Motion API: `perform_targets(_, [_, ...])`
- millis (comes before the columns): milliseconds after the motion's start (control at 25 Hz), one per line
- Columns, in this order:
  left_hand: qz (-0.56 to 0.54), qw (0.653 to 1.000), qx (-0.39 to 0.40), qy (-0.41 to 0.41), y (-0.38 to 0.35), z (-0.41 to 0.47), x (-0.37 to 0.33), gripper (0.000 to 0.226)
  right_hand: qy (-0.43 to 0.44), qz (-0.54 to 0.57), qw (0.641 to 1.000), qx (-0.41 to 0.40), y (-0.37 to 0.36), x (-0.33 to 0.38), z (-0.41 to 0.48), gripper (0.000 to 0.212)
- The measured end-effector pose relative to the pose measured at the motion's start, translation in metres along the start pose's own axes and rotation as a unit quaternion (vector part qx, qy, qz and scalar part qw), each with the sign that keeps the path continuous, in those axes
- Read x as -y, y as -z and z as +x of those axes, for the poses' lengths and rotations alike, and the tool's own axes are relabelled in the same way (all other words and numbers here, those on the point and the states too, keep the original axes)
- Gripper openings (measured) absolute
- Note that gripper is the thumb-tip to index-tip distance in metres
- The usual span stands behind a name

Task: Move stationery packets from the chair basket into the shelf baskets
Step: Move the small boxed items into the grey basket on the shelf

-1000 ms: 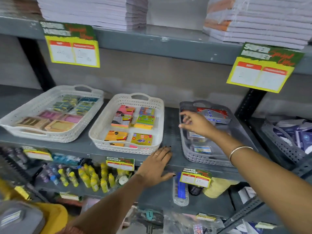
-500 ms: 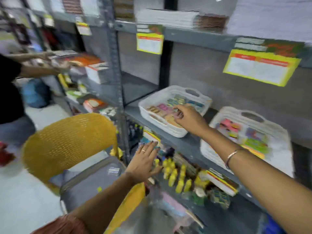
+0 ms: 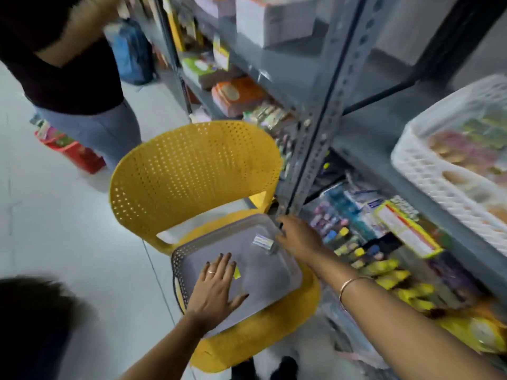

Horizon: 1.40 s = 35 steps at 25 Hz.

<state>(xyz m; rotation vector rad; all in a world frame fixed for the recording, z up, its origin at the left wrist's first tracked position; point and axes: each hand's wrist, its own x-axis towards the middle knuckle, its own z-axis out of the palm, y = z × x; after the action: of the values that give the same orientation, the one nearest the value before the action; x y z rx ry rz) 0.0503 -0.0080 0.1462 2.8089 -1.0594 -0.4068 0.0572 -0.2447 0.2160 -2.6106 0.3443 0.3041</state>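
Observation:
A grey basket (image 3: 192, 246) rests on the seat of a yellow perforated chair (image 3: 192, 171). Inside it lie a small silvery packet (image 3: 262, 242) near the far corner and a small yellow packet (image 3: 237, 273). My left hand (image 3: 216, 289) lies flat and open on the basket floor, just left of the yellow packet. My right hand (image 3: 297, 237) reaches over the basket's right rim, fingertips at the silvery packet; whether it grips it is unclear. A white shelf basket (image 3: 428, 165) with coloured packets sits at the right on the grey shelf.
A grey slotted shelf post (image 3: 329, 119) rises right beside the chair. Lower shelves at the right hold yellow bottles (image 3: 403, 286) and other stationery. Another person (image 3: 74, 86) stands at the upper left, by a red basket (image 3: 74, 152) on the floor.
My view has swung left and down from the shelf baskets to the chair. Both hands have dropped from the shelf into the grey chair basket.

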Motion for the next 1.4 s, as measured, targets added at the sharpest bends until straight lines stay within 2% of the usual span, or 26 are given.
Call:
perform_targets(80, [-0.017, 0.999, 0.026, 0.033, -0.039, 0.006, 0.005, 0.086, -0.02, -0.014, 1.0, 0.016, -0.051, -0.017, 0.029, 0.017])
perform_targets(200, [-0.039, 0.995, 0.073, 0.055, -0.093, 0.007, 0.0, 0.087, -0.037, -0.023, 0.998, 0.041, -0.123, -0.042, 0.056, 0.033])
perform_targets(320, [-0.048, 0.994, 0.094, 0.042, -0.136, 0.007, -0.004, 0.084, -0.05, -0.059, 0.993, 0.085, -0.178, -0.057, 0.077, 0.047])
perform_targets(440, [-0.042, 0.993, 0.094, 0.051, -0.155, 0.005, -0.003, 0.087, -0.049, -0.096, 0.992, 0.065, -0.198, -0.059, 0.094, 0.059])
perform_targets(560, [-0.044, 0.993, 0.091, 0.062, -0.165, 0.005, -0.003, 0.086, -0.041, -0.149, 0.988, 0.014, -0.203, -0.06, 0.107, 0.066])
perform_targets(680, [-0.044, 0.992, 0.1, 0.067, -0.173, 0.004, -0.003, 0.086, -0.053, -0.148, 0.987, -0.026, -0.207, -0.059, 0.112, 0.05])
perform_targets(760, [-0.051, 0.99, 0.113, 0.068, -0.173, 0.005, -0.002, 0.085, -0.055, -0.138, 0.989, -0.022, -0.208, -0.058, 0.111, 0.043])
perform_targets(1200, [-0.043, 0.982, 0.167, 0.075, -0.162, 0.006, -0.002, 0.085, -0.043, -0.086, 0.995, -0.011, -0.192, -0.06, 0.095, 0.05])
perform_targets(1400, [-0.003, 0.982, 0.174, 0.078, -0.13, 0.011, -0.008, 0.1, -0.036, -0.069, 0.996, -0.053, -0.139, -0.043, 0.078, 0.043])
